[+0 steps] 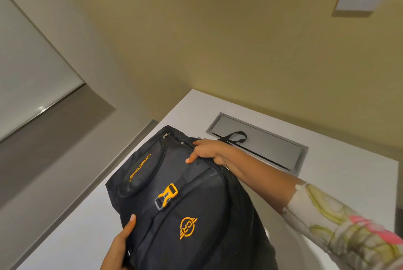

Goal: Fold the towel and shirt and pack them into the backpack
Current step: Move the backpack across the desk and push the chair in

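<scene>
A black backpack [187, 200] with orange lettering, an orange logo and an orange-and-grey buckle lies on a white table [340, 173]. My right hand [209, 152] grips the fabric at the bag's top end, near its carry loop. My left hand [118, 245] clasps the bag's lower left edge, thumb on the front panel. The zips I can see look closed. Neither the towel nor the shirt is in sight.
A grey metal cable hatch [261, 141] is set into the tabletop just behind the bag, with the bag's carry loop lying on it. A beige wall rises behind the table. The table's left edge runs along a grey ledge [65, 160].
</scene>
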Demonstrator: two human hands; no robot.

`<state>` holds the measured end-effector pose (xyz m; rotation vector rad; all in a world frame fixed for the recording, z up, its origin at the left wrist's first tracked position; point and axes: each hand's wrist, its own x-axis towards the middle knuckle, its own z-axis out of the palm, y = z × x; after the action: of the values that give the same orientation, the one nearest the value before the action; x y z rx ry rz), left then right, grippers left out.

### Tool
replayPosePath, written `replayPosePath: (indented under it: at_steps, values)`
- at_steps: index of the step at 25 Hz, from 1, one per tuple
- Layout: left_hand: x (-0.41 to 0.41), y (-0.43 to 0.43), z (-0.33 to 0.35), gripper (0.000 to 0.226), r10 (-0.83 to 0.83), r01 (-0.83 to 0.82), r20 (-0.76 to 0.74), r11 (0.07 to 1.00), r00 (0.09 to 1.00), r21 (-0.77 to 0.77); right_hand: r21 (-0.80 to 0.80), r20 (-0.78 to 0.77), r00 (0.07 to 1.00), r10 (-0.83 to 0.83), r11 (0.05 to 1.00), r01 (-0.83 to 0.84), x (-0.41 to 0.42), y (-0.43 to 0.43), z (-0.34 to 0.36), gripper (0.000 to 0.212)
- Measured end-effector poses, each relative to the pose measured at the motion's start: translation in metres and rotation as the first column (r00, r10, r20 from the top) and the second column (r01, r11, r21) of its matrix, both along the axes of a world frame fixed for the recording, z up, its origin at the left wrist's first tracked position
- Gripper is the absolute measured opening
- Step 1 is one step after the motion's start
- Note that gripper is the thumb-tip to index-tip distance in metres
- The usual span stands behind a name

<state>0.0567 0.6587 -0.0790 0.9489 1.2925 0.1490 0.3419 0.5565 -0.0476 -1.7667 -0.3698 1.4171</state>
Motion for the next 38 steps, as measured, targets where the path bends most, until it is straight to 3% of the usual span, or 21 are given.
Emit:
replayPosePath:
  at_steps: [2,4,9,14,20,27,29,32,38]
  values:
    - [0.021,-0.009,-0.008,0.067,0.062,-0.064,-0.032,0.996,0.998,-0.058,0.012,0.074,0.997,0.030,0.999,-0.031,0.022,-0.006,0.015,0.063]
    - [0.032,-0.017,-0.014,0.061,0.065,-0.055,0.081,0.991,0.995,-0.121,0.022,0.139,0.989,0.048,0.998,-0.052,0.049,-0.012,0.028,0.068]
    - [0.107,-0.060,-0.010,0.040,-0.042,0.057,0.319,0.998,0.947,-0.038,0.057,0.258,0.963,0.073,0.994,-0.090,0.130,-0.038,0.052,0.066]
    - [0.192,-0.106,-0.024,0.036,0.041,-0.026,0.396,0.999,0.917,-0.041,0.034,0.337,0.938,0.085,0.994,-0.103,0.213,-0.068,0.053,0.069]
    - [0.256,-0.118,-0.045,0.039,0.011,-0.004,0.377,1.000,0.926,-0.019,-0.008,0.287,0.958,0.018,1.000,-0.016,0.278,-0.101,0.000,0.068]
    - [0.271,-0.101,-0.062,0.057,-0.089,0.074,0.172,0.993,0.981,0.089,-0.136,0.341,0.934,0.110,0.988,-0.067,0.297,-0.089,-0.008,0.065]
    - [0.276,-0.100,-0.060,0.062,-0.124,0.110,0.123,0.987,0.985,0.117,-0.242,0.433,0.882,0.186,0.967,-0.085,0.296,-0.084,-0.002,0.064]
    - [0.280,-0.110,-0.053,0.073,-0.168,0.149,0.085,0.970,0.982,0.191,-0.362,0.627,0.724,0.289,0.930,-0.058,0.286,-0.084,0.001,0.065]
    - [0.281,-0.143,-0.034,0.087,-0.258,0.281,-0.115,0.834,0.959,0.475,-0.324,0.838,0.498,0.223,0.938,0.125,0.249,-0.102,-0.021,0.049]
